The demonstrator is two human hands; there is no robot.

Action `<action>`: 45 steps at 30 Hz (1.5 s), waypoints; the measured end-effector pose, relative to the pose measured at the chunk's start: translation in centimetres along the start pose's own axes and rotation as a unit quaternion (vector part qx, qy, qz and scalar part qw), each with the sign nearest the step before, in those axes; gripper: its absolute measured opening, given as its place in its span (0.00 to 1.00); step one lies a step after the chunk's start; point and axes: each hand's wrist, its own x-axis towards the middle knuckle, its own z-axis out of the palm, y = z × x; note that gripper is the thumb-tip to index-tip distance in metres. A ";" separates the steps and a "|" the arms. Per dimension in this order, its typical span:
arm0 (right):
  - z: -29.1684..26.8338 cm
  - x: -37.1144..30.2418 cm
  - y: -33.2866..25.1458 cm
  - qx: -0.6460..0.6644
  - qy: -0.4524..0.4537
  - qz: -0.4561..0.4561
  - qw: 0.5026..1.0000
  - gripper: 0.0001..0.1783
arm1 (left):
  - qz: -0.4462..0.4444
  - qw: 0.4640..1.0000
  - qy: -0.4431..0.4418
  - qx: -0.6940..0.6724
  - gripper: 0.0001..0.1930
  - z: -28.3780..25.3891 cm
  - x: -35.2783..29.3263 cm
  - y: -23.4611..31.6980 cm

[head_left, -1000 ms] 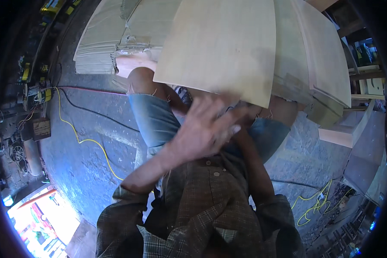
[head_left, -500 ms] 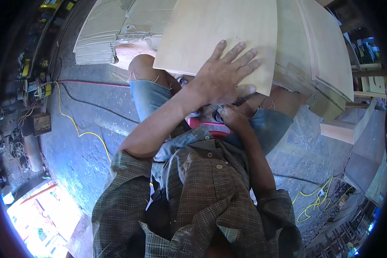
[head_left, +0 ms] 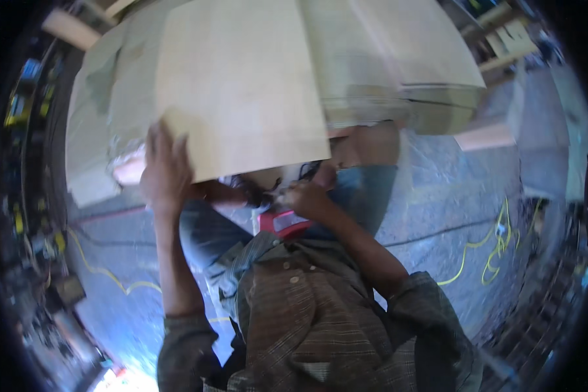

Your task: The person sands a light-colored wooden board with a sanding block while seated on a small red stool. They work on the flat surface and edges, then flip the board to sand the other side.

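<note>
A pale thin wooden panel point(head_left: 242, 98) lies over the cardboard in front of me, its near edge above my lap. My left hand point(head_left: 166, 173) is at the panel's near left corner, fingers stretched forward along the edge and somewhat blurred. Below the panel's near edge, between my knees, my right hand point(head_left: 307, 199) is closed. What it holds is small and dark, too blurred to name. Just under that hand a red plastic piece point(head_left: 284, 222) shows between my thighs.
Flattened cardboard point(head_left: 104, 111) lies beneath and left of the panel. More pale boards point(head_left: 424, 52) are stacked to the right, beside a wooden box-like piece point(head_left: 487, 136). Yellow cords point(head_left: 493, 251) lie on the grey floor at both sides.
My left hand has moved left, from flat on the panel's face to its near left corner. The view has swung, shifting the panel leftward in it. My right hand stays closed between my knees.
</note>
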 end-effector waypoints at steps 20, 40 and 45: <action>-27.3 13.0 9.3 0.062 0.217 0.296 0.928 0.20 | -0.312 0.541 0.067 -0.778 0.18 -3.7 -3.7 3.0; -17.3 7.6 -4.4 0.488 0.154 0.290 0.809 0.34 | -0.291 0.414 0.060 -0.860 0.28 -6.9 -9.4 -0.9; -15.9 7.7 -2.7 0.463 0.135 0.284 0.828 0.35 | -0.348 0.414 0.085 -0.837 0.27 -5.4 -9.9 -1.1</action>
